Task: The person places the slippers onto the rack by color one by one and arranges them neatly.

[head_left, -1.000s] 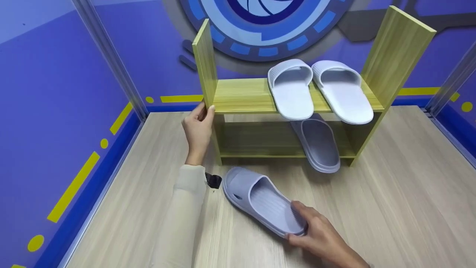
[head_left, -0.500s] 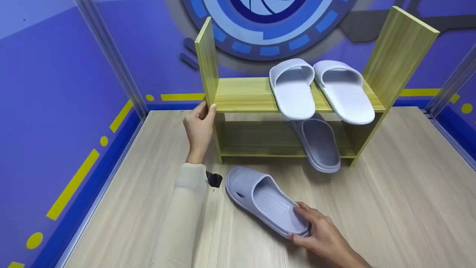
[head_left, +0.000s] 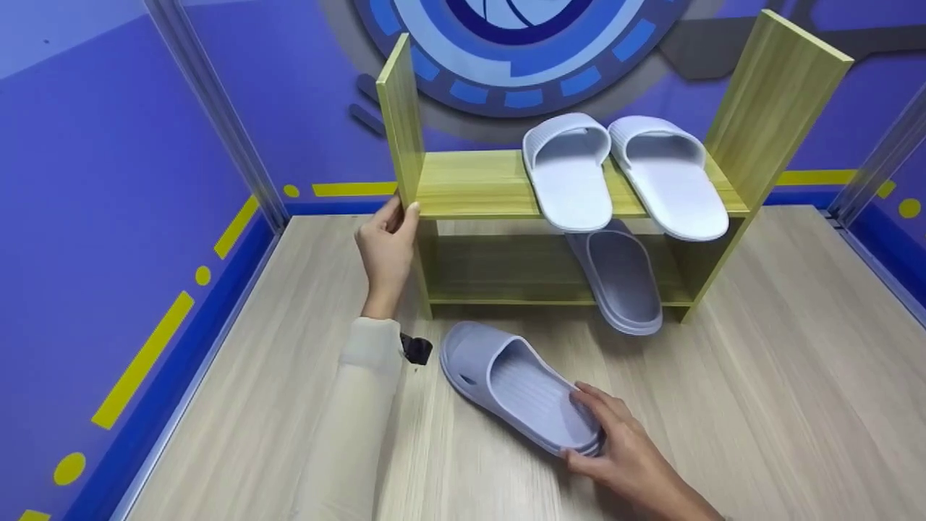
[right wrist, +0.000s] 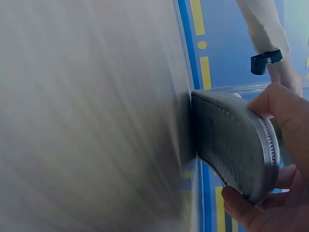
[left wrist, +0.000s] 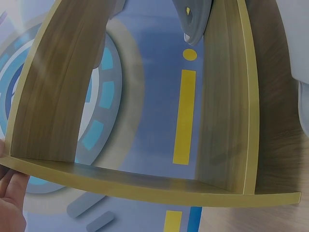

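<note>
A grey slide slipper lies slanted in front of the wooden shoe rack, its toe toward the far left. My right hand pinches its heel between thumb and fingers. From the right wrist, the slipper's sole shows tilted, heel raised off the tabletop. With thumb at the front edge, my left hand grips the rack's left side panel. Two white slippers stand side by side on the upper shelf. A second grey slipper sits on the lower shelf, heel jutting over its front.
Blue-purple printed panels wall in the wood-grain tabletop at the back and sides. A black wrist device shows at the left cuff, close to the grey slipper's toe. The rack stands near the back wall.
My right hand has shifted the grey slipper slightly right and away from me, still holding its heel. My left hand stays on the side panel.
</note>
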### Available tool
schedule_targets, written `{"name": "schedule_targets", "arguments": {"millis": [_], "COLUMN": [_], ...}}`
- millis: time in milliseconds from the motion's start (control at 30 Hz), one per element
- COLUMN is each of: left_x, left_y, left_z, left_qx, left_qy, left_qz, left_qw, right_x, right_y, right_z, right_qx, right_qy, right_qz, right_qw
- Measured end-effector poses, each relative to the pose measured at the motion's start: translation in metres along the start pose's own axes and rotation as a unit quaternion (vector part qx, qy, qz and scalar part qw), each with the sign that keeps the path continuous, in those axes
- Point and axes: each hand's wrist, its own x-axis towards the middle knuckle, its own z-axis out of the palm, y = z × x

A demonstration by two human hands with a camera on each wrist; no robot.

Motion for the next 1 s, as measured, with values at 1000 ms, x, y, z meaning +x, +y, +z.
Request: {"name": "schedule_targets", "arguments": {"millis": [1000], "left_x": [0.0], "left_y": [0.0], "left_z": [-0.001], "left_qx": [0.005], "left_qy": [0.0], "left_qz": [0.02], "left_qw": [0.9998], "right_x": [0.008], "right_y": [0.001], "right_z": [-0.008], "right_qx": [0.031], "right_qy": [0.098], "right_qz": [-0.054], "right_qw": [0.9932]}}
